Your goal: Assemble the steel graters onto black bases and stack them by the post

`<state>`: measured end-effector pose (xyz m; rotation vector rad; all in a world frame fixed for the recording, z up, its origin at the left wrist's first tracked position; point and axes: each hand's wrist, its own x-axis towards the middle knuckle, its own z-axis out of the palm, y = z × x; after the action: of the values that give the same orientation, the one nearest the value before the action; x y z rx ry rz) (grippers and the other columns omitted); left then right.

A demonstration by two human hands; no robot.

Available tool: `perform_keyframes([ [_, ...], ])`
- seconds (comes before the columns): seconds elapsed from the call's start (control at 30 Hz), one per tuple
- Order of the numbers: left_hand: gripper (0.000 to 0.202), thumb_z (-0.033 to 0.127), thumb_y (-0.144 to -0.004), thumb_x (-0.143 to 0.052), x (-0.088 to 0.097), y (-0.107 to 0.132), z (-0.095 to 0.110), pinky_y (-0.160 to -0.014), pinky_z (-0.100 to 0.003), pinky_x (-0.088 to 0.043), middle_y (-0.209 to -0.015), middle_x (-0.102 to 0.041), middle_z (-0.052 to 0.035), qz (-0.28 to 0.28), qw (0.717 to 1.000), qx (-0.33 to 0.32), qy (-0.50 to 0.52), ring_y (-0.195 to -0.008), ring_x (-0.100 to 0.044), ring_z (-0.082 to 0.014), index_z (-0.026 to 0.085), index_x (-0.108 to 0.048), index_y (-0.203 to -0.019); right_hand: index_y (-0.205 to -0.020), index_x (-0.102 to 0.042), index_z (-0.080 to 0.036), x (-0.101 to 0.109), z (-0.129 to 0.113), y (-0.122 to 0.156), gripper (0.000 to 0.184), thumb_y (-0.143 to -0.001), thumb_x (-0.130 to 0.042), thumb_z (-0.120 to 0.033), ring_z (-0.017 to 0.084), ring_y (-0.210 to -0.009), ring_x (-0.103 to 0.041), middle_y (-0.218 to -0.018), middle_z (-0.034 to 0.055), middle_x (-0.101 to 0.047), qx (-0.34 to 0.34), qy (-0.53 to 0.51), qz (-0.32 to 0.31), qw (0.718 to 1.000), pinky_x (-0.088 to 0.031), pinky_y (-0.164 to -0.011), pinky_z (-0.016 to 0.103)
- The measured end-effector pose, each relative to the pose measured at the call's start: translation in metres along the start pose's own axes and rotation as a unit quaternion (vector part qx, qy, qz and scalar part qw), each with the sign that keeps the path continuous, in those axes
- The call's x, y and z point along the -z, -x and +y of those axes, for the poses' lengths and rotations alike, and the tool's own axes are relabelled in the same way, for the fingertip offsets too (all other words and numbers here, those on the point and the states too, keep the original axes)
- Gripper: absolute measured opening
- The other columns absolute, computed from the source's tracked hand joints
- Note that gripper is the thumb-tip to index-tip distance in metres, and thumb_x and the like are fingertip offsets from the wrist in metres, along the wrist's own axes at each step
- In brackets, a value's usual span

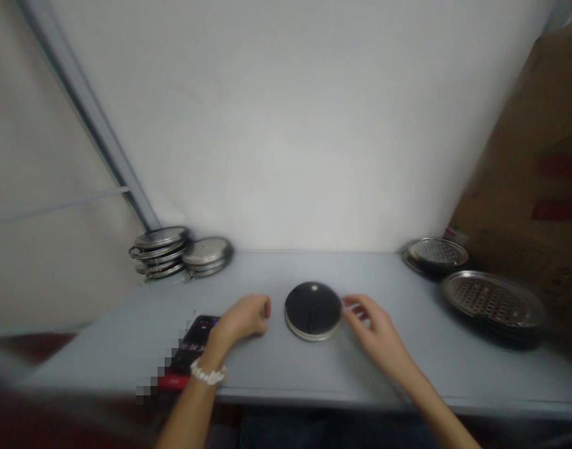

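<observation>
A round black disc with a metal rim (312,310) lies on the grey table (314,368) in front of me. My left hand (243,318) rests just left of the disc, fingers curled into a loose fist with nothing visible in it. A white bead bracelet sits on that wrist. My right hand (372,327) hovers just right of the disc, fingers bent and apart, fingertips close to its rim but not gripping it.
A dark phone (194,342) lies under my left forearm. Stacked metal lids (160,251) and more lids (207,252) sit back left. Perforated metal trays (436,252), (494,300) sit at right beside a cardboard box (529,187). A white wall stands behind.
</observation>
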<state>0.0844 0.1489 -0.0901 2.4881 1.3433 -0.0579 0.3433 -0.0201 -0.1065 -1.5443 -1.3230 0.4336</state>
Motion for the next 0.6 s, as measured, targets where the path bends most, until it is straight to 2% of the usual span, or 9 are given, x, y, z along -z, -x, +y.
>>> perform_keyframes([
  [0.1, 0.034, 0.003, -0.060, -0.060, 0.005, 0.002, 0.005, -0.059, -0.023, -0.041, -0.074, -0.070, 0.0021, -0.026, 0.998, -0.038, 0.038, -0.068, -0.063, -0.0158, 0.019, -0.070, -0.088, -0.108, -0.067, -0.020, -0.003, -0.001, 0.004, 0.027, -0.095, -0.055, -0.040, 0.021, -0.088, -0.066, -0.106, 0.0087, -0.071, 0.020, -0.003, -0.013, 1.000, -0.052, -0.079, 0.034],
  [0.17, 0.034, 0.004, -0.064, -0.058, 0.011, 0.005, 0.012, -0.061, -0.022, -0.043, -0.075, -0.070, 0.0023, -0.028, 0.987, -0.081, 0.133, -0.067, -0.062, -0.0142, 0.019, -0.069, -0.092, -0.110, -0.066, -0.020, -0.005, -0.004, 0.008, 0.024, -0.096, -0.055, -0.036, 0.021, -0.087, -0.065, -0.106, 0.0085, -0.071, 0.039, 0.001, -0.022, 0.999, -0.052, -0.078, 0.034],
  [0.2, 0.032, 0.007, -0.067, -0.058, 0.015, 0.007, 0.017, -0.063, -0.022, -0.044, -0.078, -0.070, 0.0015, -0.023, 0.973, -0.107, 0.205, -0.068, -0.061, -0.0140, 0.018, -0.069, -0.094, -0.111, -0.066, -0.020, -0.005, -0.006, 0.010, 0.022, -0.096, -0.056, -0.033, 0.020, -0.086, -0.065, -0.105, 0.0082, -0.071, 0.056, 0.003, -0.027, 0.998, -0.052, -0.078, 0.033],
  [0.27, 0.022, 0.015, -0.074, -0.064, 0.021, 0.012, 0.032, -0.070, -0.024, -0.048, -0.086, -0.071, -0.0017, -0.009, 0.919, -0.151, 0.364, -0.074, -0.062, -0.0146, 0.016, -0.067, -0.096, -0.116, -0.065, -0.021, -0.007, -0.013, 0.014, 0.022, -0.097, -0.056, -0.028, 0.019, -0.085, -0.065, -0.103, 0.0074, -0.070, 0.106, 0.006, -0.038, 0.994, -0.053, -0.080, 0.033],
  [0.33, 0.021, 0.025, -0.076, -0.073, 0.022, 0.019, 0.052, -0.077, -0.027, -0.049, -0.089, -0.071, -0.0039, -0.005, 0.855, -0.167, 0.492, -0.080, -0.064, -0.0156, 0.015, -0.066, -0.093, -0.122, -0.063, -0.023, -0.010, -0.022, 0.019, 0.025, -0.098, -0.055, -0.023, 0.019, -0.088, -0.066, -0.104, 0.0070, -0.069, 0.171, 0.001, -0.045, 0.984, -0.053, -0.084, 0.033],
  [0.47, 0.030, 0.029, -0.069, -0.084, 0.008, 0.031, 0.095, -0.071, -0.024, -0.048, -0.084, -0.067, -0.0017, -0.058, 0.740, -0.149, 0.653, -0.075, -0.062, -0.0126, 0.015, -0.065, -0.087, -0.128, -0.063, -0.026, -0.016, -0.034, 0.025, 0.032, -0.097, -0.060, -0.018, 0.018, -0.094, -0.066, -0.104, 0.0065, -0.069, 0.274, -0.023, -0.029, 0.961, -0.055, -0.084, 0.029],
  [0.53, 0.030, 0.029, -0.067, -0.086, -0.001, 0.035, 0.111, -0.069, -0.022, -0.048, -0.082, -0.065, -0.0008, -0.085, 0.704, -0.132, 0.693, -0.072, -0.062, -0.0114, 0.014, -0.065, -0.084, -0.123, -0.067, -0.026, -0.015, -0.036, 0.025, 0.030, -0.096, -0.062, -0.015, 0.016, -0.086, -0.067, -0.095, 0.0041, -0.070, 0.292, -0.038, -0.003, 0.956, -0.055, -0.078, 0.025],
  [0.6, 0.031, 0.029, -0.066, -0.087, -0.008, 0.037, 0.121, -0.069, -0.022, -0.048, -0.081, -0.064, -0.0003, -0.094, 0.685, -0.123, 0.712, -0.072, -0.062, -0.0110, 0.015, -0.065, -0.083, -0.114, -0.072, -0.026, -0.013, -0.034, 0.024, 0.023, -0.095, -0.066, -0.016, 0.014, -0.076, -0.066, -0.085, 0.0017, -0.069, 0.276, -0.053, 0.025, 0.959, -0.054, -0.071, 0.023],
])
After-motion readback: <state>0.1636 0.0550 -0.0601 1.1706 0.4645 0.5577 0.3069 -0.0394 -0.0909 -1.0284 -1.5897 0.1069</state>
